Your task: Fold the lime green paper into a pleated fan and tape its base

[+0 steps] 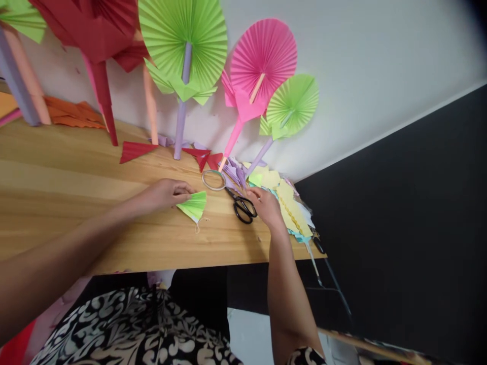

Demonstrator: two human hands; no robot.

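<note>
My left hand [169, 194] is closed on a small light-green pleated paper fan [194, 205], holding it by its left side just over the wooden table. Thin thread [197, 227] hangs from the fan's lower tip. My right hand [266, 205] is beside black-handled scissors [244, 209], at the edge of a heap of paper scraps. Its fingers are bent together near crumpled purple paper [233, 172]; what they pinch, if anything, is hidden. Just left of the scissors' blades lies a roll of tape [213, 180].
Large paper fans on rolled stems lean against the wall: green [205, 45], pink [277, 50], smaller green [300, 99] and dark red [87, 30]. Red scraps [137, 151] and yellow paper [289, 203] lie along the back. A black panel [399, 203] borders the table's right end.
</note>
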